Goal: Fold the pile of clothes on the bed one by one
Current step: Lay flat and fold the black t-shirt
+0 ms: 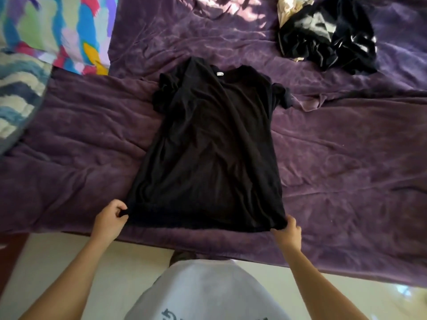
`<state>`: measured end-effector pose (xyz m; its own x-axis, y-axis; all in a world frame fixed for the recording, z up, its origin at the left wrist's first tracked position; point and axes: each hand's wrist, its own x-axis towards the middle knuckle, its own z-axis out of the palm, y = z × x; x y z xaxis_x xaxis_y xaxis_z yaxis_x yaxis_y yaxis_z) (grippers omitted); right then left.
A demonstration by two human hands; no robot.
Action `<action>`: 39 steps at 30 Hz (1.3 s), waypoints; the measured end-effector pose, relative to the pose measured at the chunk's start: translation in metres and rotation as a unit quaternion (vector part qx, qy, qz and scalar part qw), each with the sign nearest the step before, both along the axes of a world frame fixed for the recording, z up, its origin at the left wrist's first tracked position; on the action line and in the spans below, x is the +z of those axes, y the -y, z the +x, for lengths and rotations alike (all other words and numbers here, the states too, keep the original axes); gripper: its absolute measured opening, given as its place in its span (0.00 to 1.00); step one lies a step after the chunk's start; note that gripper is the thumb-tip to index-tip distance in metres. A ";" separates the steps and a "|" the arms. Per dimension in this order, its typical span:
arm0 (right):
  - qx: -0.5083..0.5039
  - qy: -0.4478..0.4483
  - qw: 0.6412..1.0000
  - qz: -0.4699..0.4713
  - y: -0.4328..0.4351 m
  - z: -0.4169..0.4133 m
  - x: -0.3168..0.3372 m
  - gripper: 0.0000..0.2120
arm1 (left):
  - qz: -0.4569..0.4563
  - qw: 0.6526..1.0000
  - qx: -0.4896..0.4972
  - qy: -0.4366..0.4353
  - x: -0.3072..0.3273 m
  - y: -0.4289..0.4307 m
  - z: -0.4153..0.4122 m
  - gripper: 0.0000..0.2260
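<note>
A person's left hand (110,217) and right hand (287,232) each pinch a hem corner of a black T-shirt (205,153) lying on the purple bedspread (346,146), where an even outward pull would likely smooth the bunched sleeves before folding.

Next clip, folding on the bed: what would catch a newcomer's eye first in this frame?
A black T-shirt lies spread flat in the middle of the purple bedspread, collar away from the person. The left hand and the right hand each pinch a bottom corner of its hem at the near edge of the bed. At the far right sits a crumpled pile of dark clothes, and a bright multicoloured cloth fills the far left corner.
</note>
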<state>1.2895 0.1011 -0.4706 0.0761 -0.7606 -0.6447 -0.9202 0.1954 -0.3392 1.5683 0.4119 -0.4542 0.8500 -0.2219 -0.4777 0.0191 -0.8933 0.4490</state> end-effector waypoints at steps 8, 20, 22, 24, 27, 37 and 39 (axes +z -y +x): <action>0.243 -0.175 0.954 -0.015 -0.004 0.004 -0.021 0.32 | 0.263 0.932 -0.236 0.084 -0.013 0.017 0.004 0.17; 0.172 -0.141 0.974 -0.049 0.013 -0.004 -0.038 0.18 | -0.232 0.914 0.331 0.023 0.006 -0.012 0.001 0.11; 0.154 -0.120 0.979 -0.051 0.011 -0.005 -0.035 0.18 | -0.264 0.884 0.383 -0.036 0.007 -0.020 -0.001 0.13; 0.160 -0.088 0.980 -0.075 0.006 -0.007 -0.031 0.16 | -0.273 0.883 0.376 -0.066 0.012 -0.025 -0.004 0.12; 0.149 -0.041 0.978 -0.136 -0.001 -0.013 -0.021 0.13 | -0.273 0.887 0.364 -0.085 0.015 -0.028 -0.001 0.11; 0.048 0.001 0.967 -0.248 -0.022 -0.055 0.023 0.03 | -0.324 0.767 0.516 -0.200 0.021 -0.061 0.025 0.12; 0.192 -0.106 0.952 -0.211 -0.027 -0.070 0.020 0.04 | -0.258 0.791 0.517 -0.203 0.013 -0.072 0.024 0.12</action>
